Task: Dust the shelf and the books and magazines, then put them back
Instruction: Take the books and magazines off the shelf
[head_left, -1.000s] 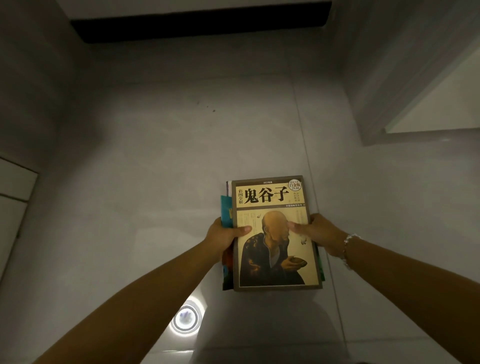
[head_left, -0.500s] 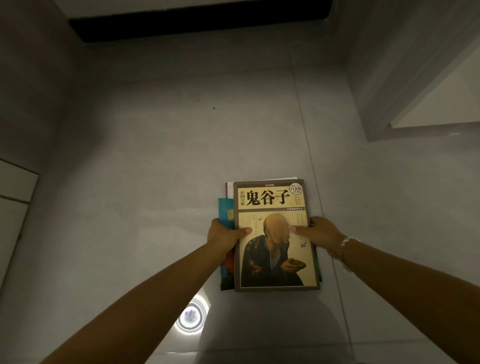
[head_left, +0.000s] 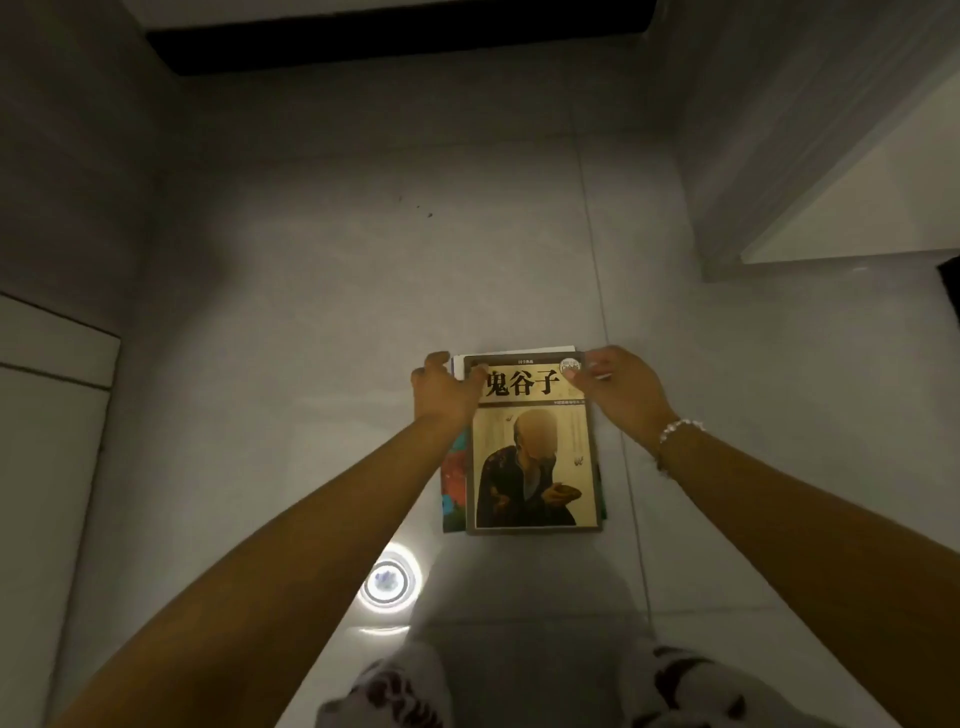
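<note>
Magazines (head_left: 456, 475) — mostly under book (head_left: 535, 457)

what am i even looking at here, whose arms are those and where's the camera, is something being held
There is no machine here. A person wears one wide-angle camera on the head, looking down, so the arms are their own. A stack of books and magazines appears to lie on the grey tiled floor; the top book has a tan cover with a seated figure. The left hand and right hand are at its far corners, fingers curled over the edges. Whether either grip is firm is unclear. The bright ring is a light mirrored in the floor.
</note>
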